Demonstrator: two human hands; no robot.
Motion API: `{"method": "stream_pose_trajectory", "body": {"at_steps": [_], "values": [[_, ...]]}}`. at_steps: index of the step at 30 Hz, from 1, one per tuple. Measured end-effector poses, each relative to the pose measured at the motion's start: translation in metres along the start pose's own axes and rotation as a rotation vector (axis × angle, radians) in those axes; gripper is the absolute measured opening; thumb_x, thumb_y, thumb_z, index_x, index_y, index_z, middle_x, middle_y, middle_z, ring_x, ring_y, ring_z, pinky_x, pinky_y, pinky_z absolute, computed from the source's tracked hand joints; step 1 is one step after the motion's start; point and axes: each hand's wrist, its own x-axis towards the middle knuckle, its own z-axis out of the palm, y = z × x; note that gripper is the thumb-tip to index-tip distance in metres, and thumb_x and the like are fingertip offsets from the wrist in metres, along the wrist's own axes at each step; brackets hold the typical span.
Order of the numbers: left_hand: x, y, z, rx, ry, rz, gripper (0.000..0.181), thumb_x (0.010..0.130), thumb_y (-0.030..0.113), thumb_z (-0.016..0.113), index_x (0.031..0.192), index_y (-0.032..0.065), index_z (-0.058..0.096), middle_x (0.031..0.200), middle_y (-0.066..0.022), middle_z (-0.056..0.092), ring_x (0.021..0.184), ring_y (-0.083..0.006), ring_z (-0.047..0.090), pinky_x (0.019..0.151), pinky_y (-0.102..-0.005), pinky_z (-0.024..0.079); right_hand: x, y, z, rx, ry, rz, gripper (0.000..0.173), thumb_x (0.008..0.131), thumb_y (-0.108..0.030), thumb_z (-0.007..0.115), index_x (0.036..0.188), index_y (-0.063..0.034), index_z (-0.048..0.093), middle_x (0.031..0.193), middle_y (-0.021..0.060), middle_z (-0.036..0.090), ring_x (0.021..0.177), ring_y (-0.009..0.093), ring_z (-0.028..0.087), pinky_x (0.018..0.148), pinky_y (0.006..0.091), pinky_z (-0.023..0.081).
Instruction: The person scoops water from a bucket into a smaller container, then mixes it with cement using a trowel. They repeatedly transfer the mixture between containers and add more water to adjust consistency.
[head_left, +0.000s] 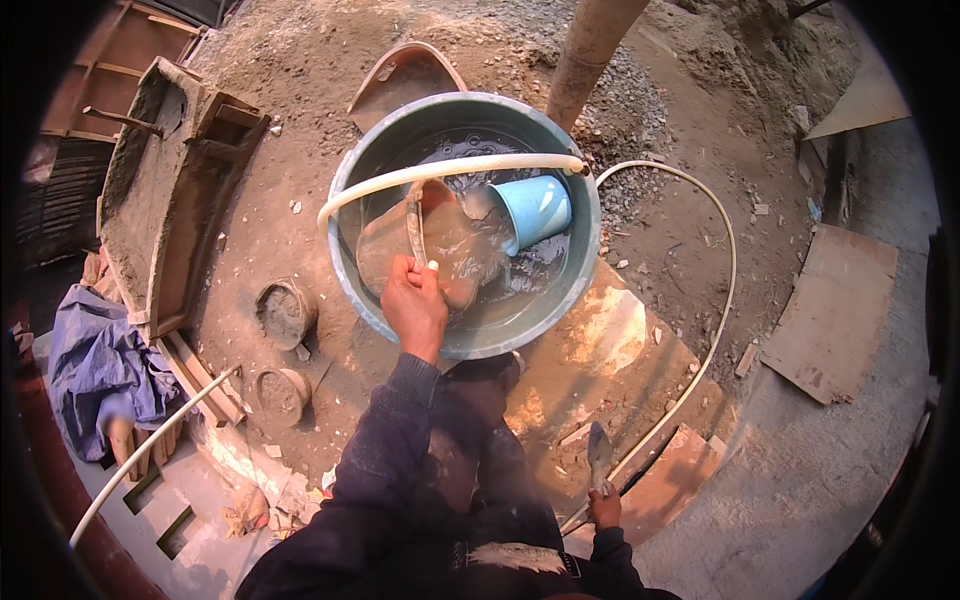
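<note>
A round grey-green plastic tub (465, 349) of murky water stands before me. My left hand (416, 307) reaches over its near rim and grips the edge of a muddy brown container (386, 247), which lies partly under the water. How deep that container sits is hidden by the water. To its right a light-blue plastic pail (536, 214) floats or rests on its side. Low at the right, apart from the tub, my right hand (604, 508) is closed around the handle of a pointed trowel (598, 450), blade pointing away from me.
A white hose (450, 169) crosses the tub. A bamboo pole (592, 56) rises behind it, beside an orange-brown pan (409, 86). At left are two mortar-filled buckets (287, 311), a mortar-crusted wooden trough (161, 202) and a blue cloth (105, 360). Boards (832, 315) lie right.
</note>
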Motion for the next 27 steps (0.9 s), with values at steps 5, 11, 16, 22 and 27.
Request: {"method": "stream_pose_trajectory", "body": {"at_steps": [5, 11, 16, 22, 27], "values": [[0.002, -0.017, 0.056, 0.293, -0.057, 0.301, 0.023, 0.096, 0.016, 0.072, 0.094, 0.0049, 0.052, 0.091, -0.0151, 0.068, 0.082, -0.0409, 0.067, 0.080, -0.0519, 0.052, -0.004, -0.028, -0.004, 0.074, -0.049, 0.081, 0.042, 0.091, -0.013, 0.072, 0.131, -0.0036, 0.064, 0.074, 0.0089, 0.066, 0.052, 0.020, 0.063, 0.050, 0.0368, 0.052], [0.026, -0.067, 0.097, 0.012, -0.308, 0.105, 0.022, 0.099, 0.015, 0.068, 0.111, 0.0017, 0.055, 0.096, -0.0185, 0.067, 0.086, -0.0410, 0.066, 0.088, -0.0488, 0.054, 0.029, -0.065, -0.024, 0.152, -0.109, -0.038, 0.047, 0.098, -0.015, 0.071, 0.142, -0.0074, 0.058, 0.076, 0.0051, 0.061, 0.057, 0.015, 0.058, 0.047, 0.0324, 0.048], [0.048, -0.159, 0.108, -0.236, -0.238, -0.051, 0.020, 0.101, 0.015, 0.064, 0.114, -0.0003, 0.062, 0.102, -0.0208, 0.072, 0.090, -0.0379, 0.070, 0.083, -0.0458, 0.054, 0.033, -0.131, -0.058, 0.149, -0.137, -0.023, 0.046, 0.100, -0.017, 0.068, 0.144, -0.0091, 0.056, 0.072, 0.0023, 0.055, 0.047, 0.012, 0.051, 0.038, 0.0304, 0.041], [0.055, -0.225, 0.155, 0.215, -0.053, -0.048, 0.031, 0.096, 0.018, 0.057, 0.112, -0.0032, 0.073, 0.113, -0.0246, 0.074, 0.100, -0.0424, 0.071, 0.090, -0.0497, 0.054, 0.025, -0.181, -0.106, 0.092, -0.155, 0.009, 0.041, 0.102, -0.019, 0.067, 0.140, -0.0099, 0.055, 0.070, 0.0016, 0.052, 0.044, 0.011, 0.049, 0.037, 0.0296, 0.039], [0.080, -0.198, 0.162, -0.111, -0.086, -0.470, 0.033, 0.097, 0.025, 0.057, 0.102, -0.0033, 0.074, 0.100, -0.0239, 0.076, 0.095, -0.0419, 0.072, 0.092, -0.0481, 0.056, 0.033, -0.187, -0.150, 0.035, -0.107, 0.004, 0.045, 0.101, -0.020, 0.067, 0.142, -0.0084, 0.053, 0.071, 0.0024, 0.053, 0.045, 0.012, 0.050, 0.037, 0.0304, 0.039]]}}
